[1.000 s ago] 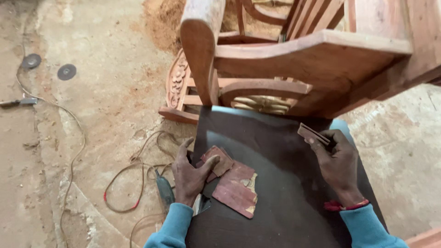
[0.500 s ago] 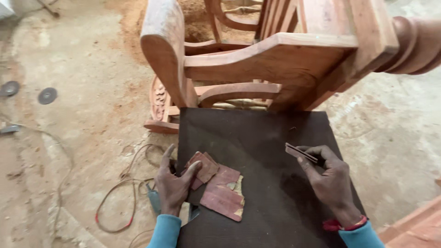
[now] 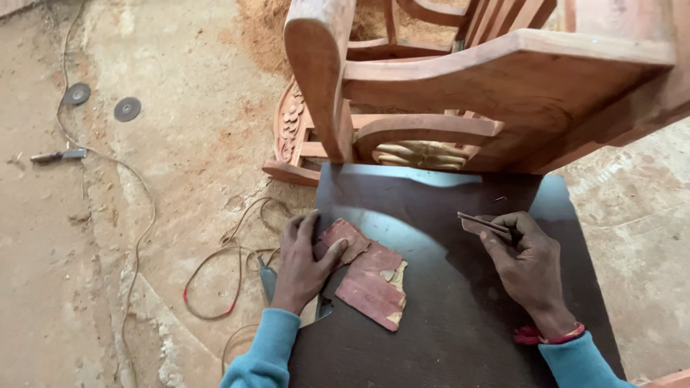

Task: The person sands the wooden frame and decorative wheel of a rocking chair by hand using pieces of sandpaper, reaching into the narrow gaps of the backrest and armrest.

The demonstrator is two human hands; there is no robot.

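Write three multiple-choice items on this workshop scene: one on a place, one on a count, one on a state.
1. Where do the reddish sandpaper sheets lie?
A. on the dark board
B. on the floor
C. on the wooden chair

2. How many round discs lie on the floor at upper left?
A. one
B. two
C. four

3. What is the right hand doing?
A. resting flat
B. hanging empty
C. pinching a folded piece

Answers: 1 A, the sheets rest on the board under the left hand. 2 B, two discs lie side by side. 3 C, fingers grip a thin folded piece.

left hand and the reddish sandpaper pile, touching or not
Touching: the head view shows the left hand lying flat on the reddish sandpaper sheets, its thumb pressed across their top edge on the dark board.
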